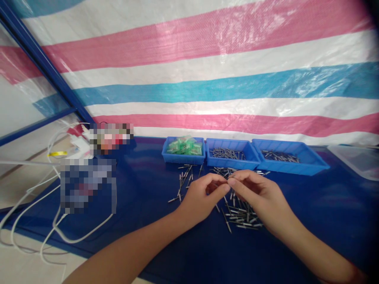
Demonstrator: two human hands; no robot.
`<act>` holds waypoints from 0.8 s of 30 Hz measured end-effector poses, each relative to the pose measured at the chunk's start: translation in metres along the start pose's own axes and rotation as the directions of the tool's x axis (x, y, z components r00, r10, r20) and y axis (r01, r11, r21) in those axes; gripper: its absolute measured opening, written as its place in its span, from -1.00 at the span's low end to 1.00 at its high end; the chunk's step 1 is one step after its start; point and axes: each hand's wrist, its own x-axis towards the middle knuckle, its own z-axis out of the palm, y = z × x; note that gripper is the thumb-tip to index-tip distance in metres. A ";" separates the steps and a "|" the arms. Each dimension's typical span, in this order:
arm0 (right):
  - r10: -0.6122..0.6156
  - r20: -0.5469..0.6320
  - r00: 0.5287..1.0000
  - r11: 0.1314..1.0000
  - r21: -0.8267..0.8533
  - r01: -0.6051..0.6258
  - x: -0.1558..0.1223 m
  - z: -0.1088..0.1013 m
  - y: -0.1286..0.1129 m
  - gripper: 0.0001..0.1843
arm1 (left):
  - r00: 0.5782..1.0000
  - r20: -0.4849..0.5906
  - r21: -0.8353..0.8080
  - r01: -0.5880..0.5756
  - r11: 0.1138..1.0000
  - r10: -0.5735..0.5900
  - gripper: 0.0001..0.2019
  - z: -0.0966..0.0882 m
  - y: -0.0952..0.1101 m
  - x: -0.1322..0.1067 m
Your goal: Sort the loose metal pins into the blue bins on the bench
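My left hand (201, 199) and my right hand (260, 197) meet fingertip to fingertip just above the dark blue table (148, 205). Both are pinched closed around something small at the point where they touch; I cannot make it out. Under and around them lie several loose thin metal pins (241, 215), with a smaller scatter of pins (185, 179) to the left. Behind the hands stand three blue trays in a row: the left tray (183, 158) holds small green pieces, the middle tray (231, 159) and the right tray (291, 163) hold metal pins.
White cables (44, 221) loop over the table's left edge near blurred-out items. A clear plastic container (355, 159) sits at the far right. A striped pink, white and blue tarp (207, 79) hangs behind the table, with a blue frame (44, 67) at left.
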 end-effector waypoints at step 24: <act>0.290 -0.340 0.895 0.913 0.377 -0.152 0.041 -0.073 0.021 -0.79 | 0.932 0.332 0.749 -0.353 0.561 0.145 -0.60 -0.026 0.007 -0.001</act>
